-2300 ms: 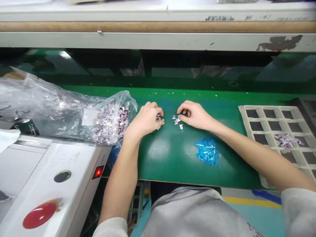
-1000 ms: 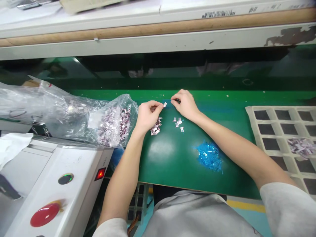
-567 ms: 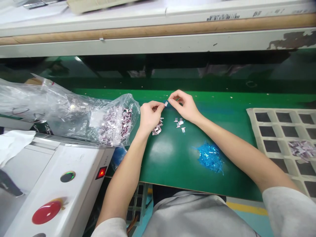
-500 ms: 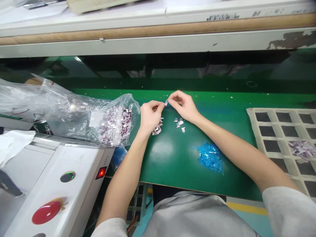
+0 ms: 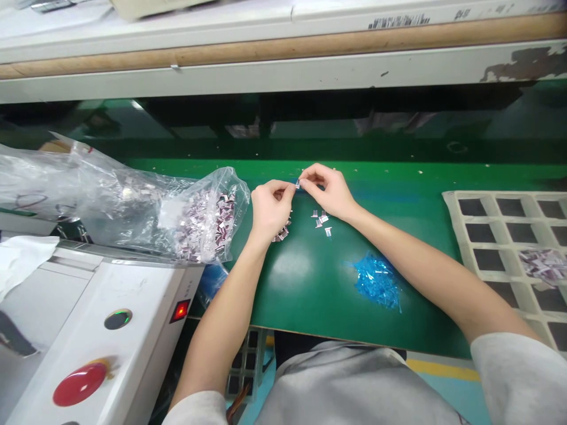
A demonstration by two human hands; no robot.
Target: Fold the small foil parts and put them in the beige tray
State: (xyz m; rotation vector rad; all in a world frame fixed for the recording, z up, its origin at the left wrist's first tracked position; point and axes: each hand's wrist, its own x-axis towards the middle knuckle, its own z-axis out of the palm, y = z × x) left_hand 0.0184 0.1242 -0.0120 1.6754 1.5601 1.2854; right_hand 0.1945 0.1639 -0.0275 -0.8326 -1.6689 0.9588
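A small pale piece [image 5: 297,185] is pinched between the fingertips of both hands above the green table [image 5: 310,295]. My left hand [image 5: 271,206] is closed on its left side, over a pile of small dark-and-white pieces [image 5: 282,234] that it partly hides. My right hand [image 5: 328,189] is closed on the piece from the right. Just below my right hand lie several loose small pieces [image 5: 323,218]. Nearer the table's front edge is a heap of thin blue strips [image 5: 378,282], beside my right forearm.
Clear plastic bags [image 5: 206,221] full of small pieces lie at the left. A white machine [image 5: 146,295] with a red button [image 5: 80,382] stands at the lower left. At the right is a compartment tray [image 5: 502,239] with pieces in one cell.
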